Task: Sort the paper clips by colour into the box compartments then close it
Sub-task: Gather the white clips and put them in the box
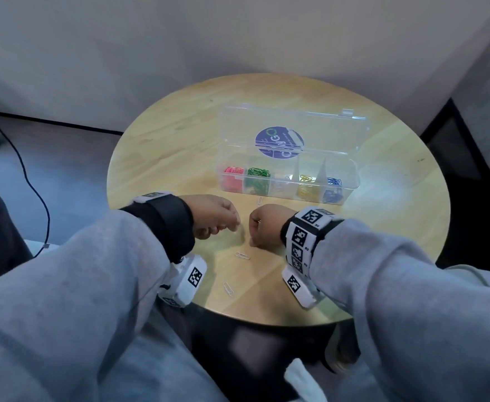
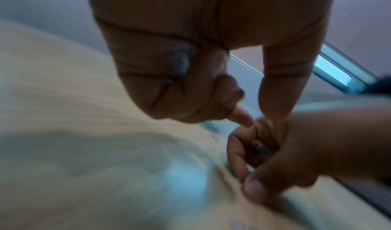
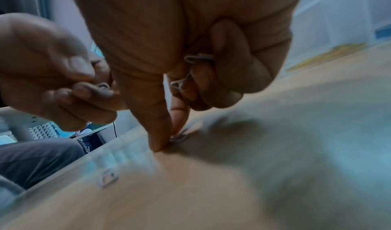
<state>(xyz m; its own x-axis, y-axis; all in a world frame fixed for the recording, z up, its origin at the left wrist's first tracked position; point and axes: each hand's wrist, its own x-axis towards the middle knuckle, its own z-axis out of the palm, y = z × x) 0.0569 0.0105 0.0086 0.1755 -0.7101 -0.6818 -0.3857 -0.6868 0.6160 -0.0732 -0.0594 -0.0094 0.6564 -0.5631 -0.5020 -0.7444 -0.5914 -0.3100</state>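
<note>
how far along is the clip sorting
Mostly done: red, green, yellow and blue clips already sit in their compartments of the clear box. In hand: the right hand holds white clips while pinching another off the table; the left hand pinches one too. Left: three white clips, e.g. one between the wrists, then shutting the open lid.

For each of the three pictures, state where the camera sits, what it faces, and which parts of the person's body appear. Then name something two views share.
Head: high, looking down at the round table, open box, both sleeves.
Left wrist: along the left hand; right hand opposite.
Right wrist: along the right hand, fingertips on a white clip; left hand at left.
Shared: both wrist views show both hands.
</note>
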